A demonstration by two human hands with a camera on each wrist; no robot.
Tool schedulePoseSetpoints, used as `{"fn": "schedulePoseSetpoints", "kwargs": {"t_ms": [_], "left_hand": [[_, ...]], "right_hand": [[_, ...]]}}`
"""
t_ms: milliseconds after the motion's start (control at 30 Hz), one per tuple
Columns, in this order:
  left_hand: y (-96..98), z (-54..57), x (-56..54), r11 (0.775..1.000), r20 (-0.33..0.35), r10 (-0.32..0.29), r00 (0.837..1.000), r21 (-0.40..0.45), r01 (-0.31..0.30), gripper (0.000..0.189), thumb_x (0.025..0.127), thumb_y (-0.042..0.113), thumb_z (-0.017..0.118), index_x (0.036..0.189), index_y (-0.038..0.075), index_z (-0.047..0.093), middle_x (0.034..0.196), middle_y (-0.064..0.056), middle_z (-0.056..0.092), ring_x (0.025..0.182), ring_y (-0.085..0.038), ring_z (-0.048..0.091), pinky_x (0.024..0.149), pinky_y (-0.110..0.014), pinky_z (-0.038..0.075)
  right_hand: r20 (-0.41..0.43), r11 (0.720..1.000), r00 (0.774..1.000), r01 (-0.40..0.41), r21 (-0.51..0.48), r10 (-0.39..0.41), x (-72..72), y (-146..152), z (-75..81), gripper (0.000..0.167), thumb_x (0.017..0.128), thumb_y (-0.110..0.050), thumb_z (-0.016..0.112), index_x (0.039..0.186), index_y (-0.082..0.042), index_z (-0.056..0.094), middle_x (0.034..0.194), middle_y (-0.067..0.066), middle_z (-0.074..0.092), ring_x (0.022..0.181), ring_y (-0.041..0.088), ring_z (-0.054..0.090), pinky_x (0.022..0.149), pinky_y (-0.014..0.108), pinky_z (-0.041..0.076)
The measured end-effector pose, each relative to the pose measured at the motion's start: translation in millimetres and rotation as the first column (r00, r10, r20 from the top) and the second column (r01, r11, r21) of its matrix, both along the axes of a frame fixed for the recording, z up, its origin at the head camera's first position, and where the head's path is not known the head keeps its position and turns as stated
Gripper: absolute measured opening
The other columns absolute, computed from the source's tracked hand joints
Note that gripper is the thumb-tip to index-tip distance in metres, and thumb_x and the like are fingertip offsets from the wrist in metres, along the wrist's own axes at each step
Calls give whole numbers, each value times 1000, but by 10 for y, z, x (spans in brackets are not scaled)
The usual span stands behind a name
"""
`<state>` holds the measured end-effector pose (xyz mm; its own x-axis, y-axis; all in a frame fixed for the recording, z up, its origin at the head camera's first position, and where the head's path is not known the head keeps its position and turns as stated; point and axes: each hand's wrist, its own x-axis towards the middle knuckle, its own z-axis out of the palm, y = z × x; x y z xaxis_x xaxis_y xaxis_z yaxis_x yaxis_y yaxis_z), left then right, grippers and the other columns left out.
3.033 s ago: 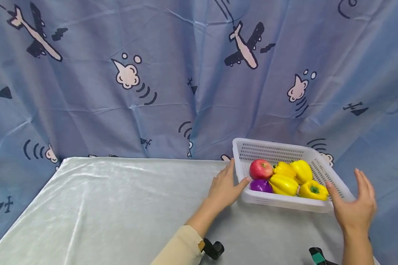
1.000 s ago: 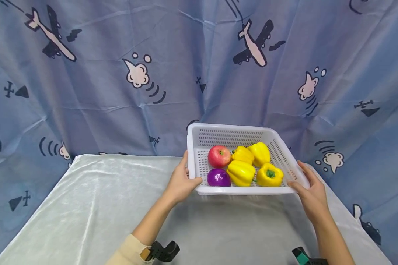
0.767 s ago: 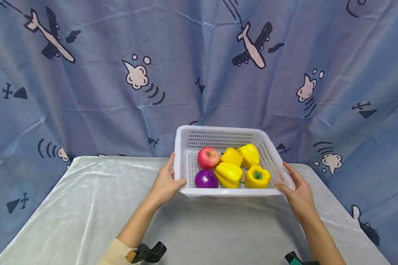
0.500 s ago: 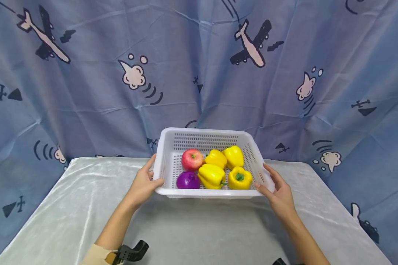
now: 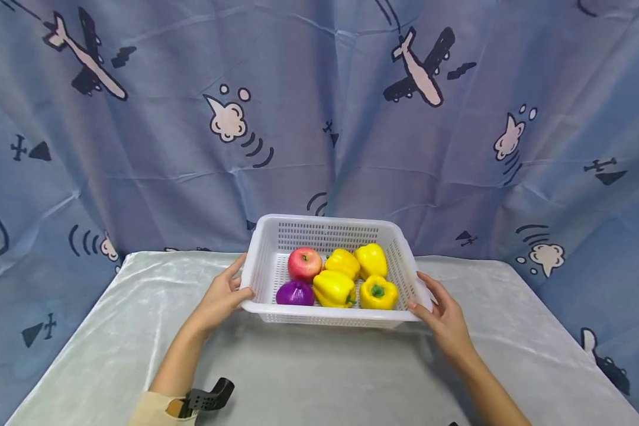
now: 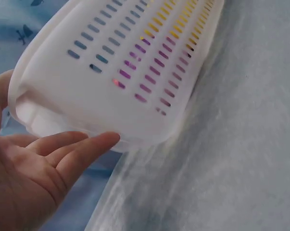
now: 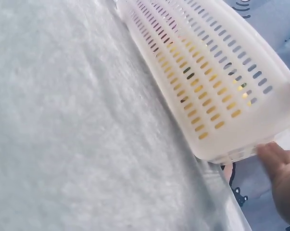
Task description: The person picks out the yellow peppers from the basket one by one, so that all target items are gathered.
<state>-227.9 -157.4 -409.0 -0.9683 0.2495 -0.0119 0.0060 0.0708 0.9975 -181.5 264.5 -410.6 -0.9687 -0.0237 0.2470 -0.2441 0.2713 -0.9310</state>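
A white perforated plastic basket (image 5: 330, 313) is held level between both hands, close over the cloth. My left hand (image 5: 219, 300) grips its left end, thumb on the rim and fingers around the end wall. At the opposite end my right hand (image 5: 447, 322) holds the corner the same way. Inside lie a red apple (image 5: 305, 264), a glossy round purple fruit or vegetable (image 5: 295, 293) and several yellow bell peppers (image 5: 334, 289). In the left wrist view, fingertips (image 6: 108, 139) press against the lower end wall. The right wrist view has fingers (image 7: 272, 156) at the basket's far end.
A pale velvety cloth (image 5: 319, 373) covers the table. Behind it hangs a blue curtain (image 5: 298, 106) printed with airplanes, close to the table's back edge. A black wrist-camera mount (image 5: 213, 395) juts from the left wrist.
The right hand has come onto the basket's right end. Both hands have carried the basket leftward from the table's right side to the middle; over the last half second it has sunk slightly.
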Motion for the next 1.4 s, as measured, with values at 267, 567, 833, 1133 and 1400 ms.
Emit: {"fn": "schedulePoseSetpoints", "kwargs": {"t_ms": [267, 567, 833, 1133, 1400], "left_hand": [[53, 27, -24, 1000, -23, 17, 1000, 9, -17, 89, 87, -5, 52, 163, 10, 9, 157, -25, 42, 131, -40, 54, 83, -28, 60], [-36, 3, 25, 1000, -17, 3, 1000, -9, -3, 89, 90, -3, 50, 164, 15, 5, 165, -21, 27, 141, -41, 43, 86, -30, 60], [-83, -34, 8, 998, -64, -46, 997, -48, 43, 91, 90, -4, 53, 164, 11, 2, 166, -26, 20, 143, -48, 41, 89, -30, 60], [-12, 173, 18, 917, -337, 59, 939, -355, -185, 76, 88, 4, 67, 156, 5, 35, 164, -26, 24, 149, -52, 27, 115, -70, 32], [433, 564, -43, 885, -454, -17, 891, -422, -198, 54, 90, 15, 74, 142, 12, 57, 151, -13, 51, 144, -36, 45, 116, -63, 37]], "right_hand": [[140, 992, 987, 69, 102, -83, -213, 86, 187, 65, 104, -28, 55, 161, -14, 26, 162, 22, 33, 130, 13, 54, 107, 32, 50], [273, 992, 961, 69, -110, -37, -581, 46, 207, 62, 106, -25, 49, 162, -17, 23, 168, 11, 24, 151, 29, 30, 120, 43, 38], [229, 971, 967, -53, -231, 107, -622, 124, -29, 54, 109, -19, 40, 159, -8, 24, 156, 2, 37, 126, 4, 52, 94, 13, 50], [216, 973, 970, -66, -221, 115, -646, 168, -95, 48, 110, -23, 34, 156, -10, 28, 136, -7, 45, 115, 4, 58, 91, 19, 53], [211, 957, 963, -106, -271, 167, -652, 174, -118, 49, 110, -23, 34, 156, -10, 24, 151, 8, 35, 118, 7, 55, 93, 22, 52]]}}
